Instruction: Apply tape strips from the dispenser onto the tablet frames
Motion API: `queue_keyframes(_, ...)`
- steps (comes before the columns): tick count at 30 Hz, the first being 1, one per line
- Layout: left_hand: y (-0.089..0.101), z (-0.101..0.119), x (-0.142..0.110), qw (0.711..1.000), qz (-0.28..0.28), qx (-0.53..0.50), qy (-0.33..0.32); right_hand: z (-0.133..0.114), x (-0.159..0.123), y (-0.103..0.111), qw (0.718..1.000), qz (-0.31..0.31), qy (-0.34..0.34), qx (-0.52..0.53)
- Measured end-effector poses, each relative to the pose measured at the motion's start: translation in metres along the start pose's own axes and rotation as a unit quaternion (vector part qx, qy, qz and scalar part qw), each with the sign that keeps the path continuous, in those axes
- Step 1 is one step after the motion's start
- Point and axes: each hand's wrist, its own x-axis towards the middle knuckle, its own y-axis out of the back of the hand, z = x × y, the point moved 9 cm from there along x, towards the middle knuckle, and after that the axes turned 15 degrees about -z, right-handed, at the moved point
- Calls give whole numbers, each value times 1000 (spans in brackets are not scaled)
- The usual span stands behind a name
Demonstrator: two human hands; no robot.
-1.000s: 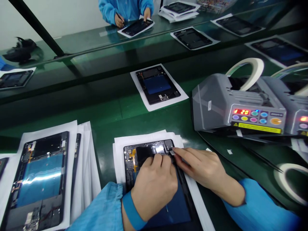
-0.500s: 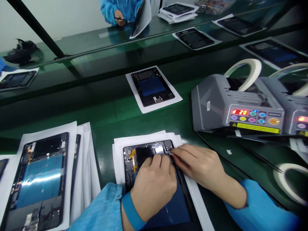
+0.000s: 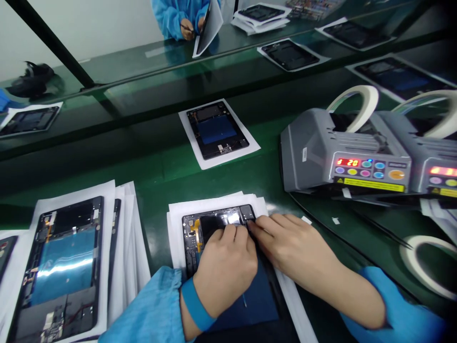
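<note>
An opened tablet (image 3: 200,228) with its inner parts showing lies on a stack of white sheets (image 3: 174,224) in front of me. My left hand (image 3: 224,271) rests on its middle, fingers curled and pressing down near the top. My right hand (image 3: 289,247) comes in from the right, fingertips pinched together at the tablet's upper right part, beside the left fingertips. What the pinch holds is too small to make out. Both sleeves are blue.
Another opened tablet (image 3: 57,267) lies on stacked sheets at the left. A third tablet (image 3: 216,131) on paper sits farther back. Two grey tape dispensers (image 3: 342,152) with tape rolls stand at the right. A person in blue (image 3: 185,19) holds a tablet across the far bench.
My right fingertips slid slightly left along the tablet's top toward the left hand. The person opposite lifted their tablet upright off the bench.
</note>
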Motion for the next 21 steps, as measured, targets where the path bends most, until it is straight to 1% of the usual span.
queue_keyframes(3, 0, -1, -1, 1000, 8, 5, 4, -4, -8, -3, 1000, -7, -3, 5)
queue_keyframes(5, 0, -1, -2, 1000, 7, 8, 6, -1, -24, -4, 999, 5, 1, 48)
queue_keyframes(6, 0, -1, -2, 1000, 4, 11, 6, 5, -37, -3, 997, 22, -4, 70)
queue_keyframes(7, 0, -2, -2, 1000, 2, 14, 6, 16, -52, -1, 995, 48, -21, 82)
queue_keyframes(8, 0, -2, -2, 1000, 0, 16, 6, 30, -70, 4, 992, 85, -54, 77)
queue_keyframes(9, 0, -2, -2, 1000, -1, 19, 4, 47, -90, 10, 985, 129, -100, 50)
queue_keyframes(10, 1, -2, -2, 1000, 0, 21, 0, 64, -112, 16, 973, 175, -152, 3)
queue_keyframes(11, 2, -2, -2, 1000, 4, 22, -4, 81, -132, 21, 954, 213, -201, -55)
queue_keyframes(12, 3, -1, -1, 1000, 9, 24, -9, 95, -150, 24, 933, 240, -240, -115)
queue_keyframes(13, 4, -1, -1, 999, 13, 27, -15, 108, -164, 24, 914, 254, -268, -166)
queue_keyframes(14, 4, 0, 0, 999, 15, 32, -20, 120, -174, 22, 901, 258, -286, -202)
queue_keyframes(16, 2, 2, 1, 999, 6, 43, -29, 145, -185, 13, 888, 250, -310, -231)
queue_keyframes(19, -1, 3, 3, 998, -11, 51, -31, 179, -196, 2, 882, 238, -349, -207)
queue_keyframes(21, -1, 3, 4, 998, -18, 47, -27, 197, -199, -3, 891, 224, -359, -166)
